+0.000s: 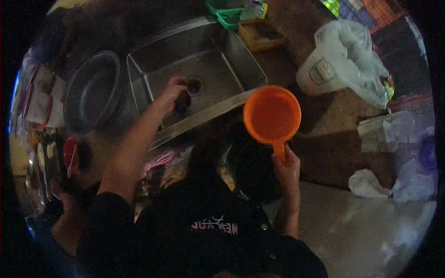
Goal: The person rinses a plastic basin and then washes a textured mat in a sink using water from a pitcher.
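My right hand [288, 168] grips the handle of an orange plastic dipper [272, 114], held in front of the sink's near edge on the right. Whether the dipper holds water I cannot tell. My left hand [175, 93] reaches into the metal sink [208, 110], beside the round drain [193, 86]. Its fingers are around a small dark thing, too blurred to name. Another dark patch [183, 102] lies just below those fingers; it may be part of the same thing or its shadow.
Left of the sink stands a grey basin [92, 92]. A bag-lined white bucket [318, 71], a brown container [260, 34] and a green basket [229, 17] are to the right and behind. Another person's arm [67, 215] is at lower left, near metal pans [45, 163]. A pink cloth [160, 161] hangs below the sink.
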Demonstrator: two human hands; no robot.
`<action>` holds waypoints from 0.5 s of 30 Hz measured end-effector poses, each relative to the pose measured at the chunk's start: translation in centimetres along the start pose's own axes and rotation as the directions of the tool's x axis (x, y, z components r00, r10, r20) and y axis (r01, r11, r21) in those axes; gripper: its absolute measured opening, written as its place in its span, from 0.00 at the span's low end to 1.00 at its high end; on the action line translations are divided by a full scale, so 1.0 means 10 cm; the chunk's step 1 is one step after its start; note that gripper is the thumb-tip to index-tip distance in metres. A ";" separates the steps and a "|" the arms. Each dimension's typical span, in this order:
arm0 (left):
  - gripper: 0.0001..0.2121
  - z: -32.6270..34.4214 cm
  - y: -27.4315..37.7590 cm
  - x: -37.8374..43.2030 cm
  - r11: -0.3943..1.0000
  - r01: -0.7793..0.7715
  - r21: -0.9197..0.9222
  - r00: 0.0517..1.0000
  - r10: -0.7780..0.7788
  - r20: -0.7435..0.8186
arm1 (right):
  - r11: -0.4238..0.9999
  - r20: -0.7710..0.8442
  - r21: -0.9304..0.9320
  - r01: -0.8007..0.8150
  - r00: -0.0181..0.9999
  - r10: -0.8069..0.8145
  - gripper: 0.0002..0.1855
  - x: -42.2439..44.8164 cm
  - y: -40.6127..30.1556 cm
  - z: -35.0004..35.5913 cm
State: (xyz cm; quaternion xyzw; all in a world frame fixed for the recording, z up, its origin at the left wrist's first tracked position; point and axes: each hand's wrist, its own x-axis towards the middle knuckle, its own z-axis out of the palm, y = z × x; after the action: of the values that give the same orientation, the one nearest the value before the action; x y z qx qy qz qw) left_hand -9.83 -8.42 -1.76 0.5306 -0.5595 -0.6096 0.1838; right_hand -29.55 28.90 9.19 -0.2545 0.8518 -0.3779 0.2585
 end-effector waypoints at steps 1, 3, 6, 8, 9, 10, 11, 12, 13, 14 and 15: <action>0.20 0.02 0.03 0.03 0.988 -0.126 0.088 0.989 0.118 0.093 | 0.971 0.012 -0.188 0.147 0.989 -0.147 0.21 0.09 -0.24 0.03; 0.19 0.22 0.20 0.17 0.847 -0.395 0.355 0.915 0.328 0.235 | 0.927 0.046 -0.218 0.305 0.952 -0.302 0.21 0.24 -0.69 0.08; 0.18 0.44 0.77 0.23 0.617 -0.222 0.755 0.972 0.199 0.122 | 0.837 0.111 -0.309 0.451 0.891 -0.439 0.22 0.50 -1.22 0.23; 0.18 0.56 0.80 0.19 0.283 -0.176 0.943 0.954 0.287 0.092 | 0.798 0.153 -0.384 0.464 0.885 -0.441 0.23 0.67 -1.45 0.34; 0.19 0.57 0.83 0.17 0.162 -0.177 0.971 0.933 0.343 0.113 | 0.737 0.150 -0.377 0.561 0.822 -0.549 0.23 0.74 -1.54 0.40; 0.19 0.59 0.88 0.17 0.046 -0.159 0.986 0.907 0.401 0.127 | 0.664 0.147 -0.369 0.650 0.746 -0.649 0.23 0.80 -1.61 0.46; 0.19 0.55 0.99 0.22 0.089 -0.119 0.989 0.971 0.221 0.097 | 0.656 0.158 -0.366 0.660 0.739 -0.655 0.23 0.88 -1.68 0.51; 0.18 0.45 0.94 0.41 0.116 -0.078 0.990 0.991 0.117 0.065 | 0.623 0.149 -0.371 0.689 0.706 -0.692 0.22 0.97 -1.74 0.63; 0.18 0.35 0.91 0.58 0.139 -0.036 0.990 0.999 0.017 0.034 | 0.588 0.138 -0.380 0.714 0.672 -0.728 0.21 1.04 -1.80 0.71; 0.19 0.15 0.62 0.94 -0.019 -0.184 0.983 0.980 0.070 0.184 | 0.564 0.174 -0.353 0.747 0.644 -0.745 0.21 1.08 -1.95 0.85; 0.19 0.21 0.64 0.97 -0.105 -0.282 0.954 0.954 0.077 0.291 | 0.609 0.183 -0.350 0.712 0.689 -0.701 0.23 1.22 -1.95 0.87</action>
State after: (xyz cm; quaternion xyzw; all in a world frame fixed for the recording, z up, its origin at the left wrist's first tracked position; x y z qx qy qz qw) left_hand -17.58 -17.26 -0.87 0.3691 -0.9023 -0.0092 -0.2226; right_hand -28.42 5.36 16.26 -0.6208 0.7363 -0.2659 0.0432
